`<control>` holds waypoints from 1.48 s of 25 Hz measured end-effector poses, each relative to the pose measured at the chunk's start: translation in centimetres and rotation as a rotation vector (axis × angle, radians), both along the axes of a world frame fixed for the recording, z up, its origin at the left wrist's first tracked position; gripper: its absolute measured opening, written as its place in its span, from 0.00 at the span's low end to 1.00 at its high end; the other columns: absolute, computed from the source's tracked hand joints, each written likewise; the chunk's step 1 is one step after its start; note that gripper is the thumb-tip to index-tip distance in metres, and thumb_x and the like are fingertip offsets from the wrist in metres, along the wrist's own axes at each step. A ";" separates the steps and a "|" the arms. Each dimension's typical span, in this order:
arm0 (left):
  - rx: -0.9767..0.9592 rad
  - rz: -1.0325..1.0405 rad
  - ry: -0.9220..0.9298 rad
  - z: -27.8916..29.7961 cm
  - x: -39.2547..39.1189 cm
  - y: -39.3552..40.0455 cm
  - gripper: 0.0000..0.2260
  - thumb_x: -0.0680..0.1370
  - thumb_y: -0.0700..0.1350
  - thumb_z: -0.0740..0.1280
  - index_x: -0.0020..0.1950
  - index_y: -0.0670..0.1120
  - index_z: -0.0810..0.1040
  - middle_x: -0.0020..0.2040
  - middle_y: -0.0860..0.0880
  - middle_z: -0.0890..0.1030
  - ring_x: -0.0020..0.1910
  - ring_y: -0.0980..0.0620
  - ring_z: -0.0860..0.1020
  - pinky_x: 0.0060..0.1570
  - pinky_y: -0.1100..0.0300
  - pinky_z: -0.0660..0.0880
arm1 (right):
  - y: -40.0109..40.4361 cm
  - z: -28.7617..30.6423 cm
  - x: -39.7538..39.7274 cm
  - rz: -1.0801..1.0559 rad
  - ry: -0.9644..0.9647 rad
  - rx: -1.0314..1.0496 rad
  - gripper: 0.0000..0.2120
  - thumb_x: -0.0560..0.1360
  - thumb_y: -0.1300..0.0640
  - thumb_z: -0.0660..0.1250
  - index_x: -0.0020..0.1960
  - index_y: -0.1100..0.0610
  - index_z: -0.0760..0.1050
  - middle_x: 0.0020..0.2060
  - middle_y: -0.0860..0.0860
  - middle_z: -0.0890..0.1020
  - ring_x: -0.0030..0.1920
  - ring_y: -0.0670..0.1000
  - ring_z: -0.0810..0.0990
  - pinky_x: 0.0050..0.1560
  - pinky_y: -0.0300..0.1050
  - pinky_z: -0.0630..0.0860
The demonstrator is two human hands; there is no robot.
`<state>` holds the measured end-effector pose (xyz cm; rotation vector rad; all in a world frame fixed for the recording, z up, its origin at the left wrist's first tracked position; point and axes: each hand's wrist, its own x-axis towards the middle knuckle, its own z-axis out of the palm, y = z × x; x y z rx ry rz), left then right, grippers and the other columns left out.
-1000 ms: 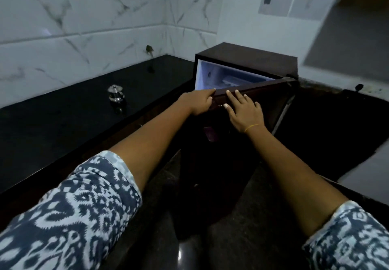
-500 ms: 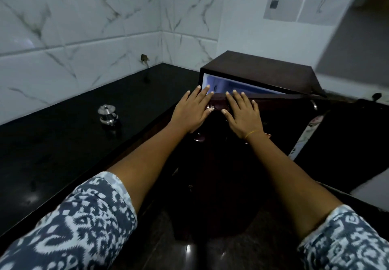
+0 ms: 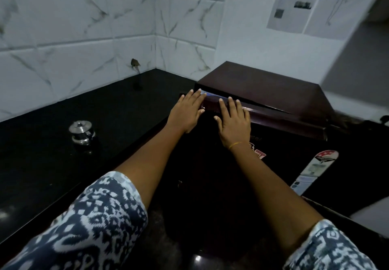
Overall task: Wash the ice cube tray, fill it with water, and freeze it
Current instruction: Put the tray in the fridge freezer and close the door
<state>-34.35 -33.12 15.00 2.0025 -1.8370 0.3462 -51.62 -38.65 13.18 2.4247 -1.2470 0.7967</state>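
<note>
Ice cube tray out of sight; dark maroon fridge door (image 3: 263, 120) nearly shut, a thin lit slit along its top edge; left hand (image 3: 186, 112) and right hand (image 3: 234, 122) pressed flat against it, fingers straight; glossy black counter (image 3: 63, 143) alongside, bearing a small lidded steel pot (image 3: 81, 132); white marbled tiles (image 3: 84, 27) behind.

Both hands, left (image 3: 188, 113) and right (image 3: 233, 120), press flat on the nearly closed fridge door (image 3: 280, 120).
</note>
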 end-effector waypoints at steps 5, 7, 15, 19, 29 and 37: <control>-0.011 -0.069 0.044 -0.1 1.5 -3.4 0.25 0.82 0.51 0.56 0.77 0.49 0.55 0.78 0.49 0.56 0.78 0.48 0.53 0.74 0.49 0.53 | -2.5 -0.6 1.3 -0.060 -0.032 -0.028 0.25 0.80 0.44 0.52 0.74 0.53 0.62 0.72 0.57 0.68 0.72 0.60 0.65 0.69 0.57 0.63; -0.022 -0.102 0.060 -0.2 2.0 -4.7 0.25 0.81 0.51 0.56 0.77 0.50 0.56 0.78 0.49 0.57 0.78 0.49 0.54 0.75 0.49 0.53 | -3.4 -0.7 1.6 -0.082 -0.042 -0.033 0.25 0.80 0.44 0.53 0.74 0.53 0.63 0.71 0.57 0.68 0.72 0.60 0.65 0.69 0.56 0.63; -0.046 -0.138 0.040 -0.9 3.2 -7.0 0.25 0.82 0.51 0.55 0.78 0.51 0.54 0.78 0.50 0.56 0.78 0.50 0.53 0.75 0.49 0.52 | -5.0 -1.0 2.5 -0.144 -0.046 -0.044 0.25 0.81 0.44 0.51 0.74 0.53 0.63 0.71 0.57 0.69 0.72 0.59 0.66 0.68 0.56 0.64; -0.056 -0.126 0.016 -1.2 3.4 -7.1 0.25 0.82 0.52 0.53 0.78 0.51 0.52 0.79 0.50 0.55 0.78 0.50 0.53 0.75 0.50 0.52 | -4.9 -1.0 2.7 -0.154 -0.045 -0.060 0.25 0.81 0.44 0.52 0.73 0.54 0.63 0.71 0.57 0.69 0.72 0.59 0.66 0.67 0.56 0.65; 0.091 -0.013 -0.057 0.8 3.3 -4.0 0.28 0.82 0.56 0.48 0.79 0.47 0.45 0.79 0.48 0.47 0.78 0.50 0.47 0.76 0.48 0.47 | -3.5 0.3 3.2 -0.195 0.044 0.098 0.26 0.81 0.44 0.48 0.77 0.52 0.53 0.76 0.57 0.59 0.76 0.59 0.54 0.73 0.58 0.52; 0.066 0.229 -0.036 2.2 10.2 5.6 0.28 0.82 0.56 0.47 0.78 0.47 0.44 0.79 0.49 0.47 0.78 0.51 0.46 0.76 0.48 0.46 | 2.0 2.7 11.4 0.010 -0.016 0.207 0.27 0.81 0.43 0.47 0.77 0.51 0.50 0.77 0.55 0.54 0.77 0.57 0.50 0.74 0.62 0.46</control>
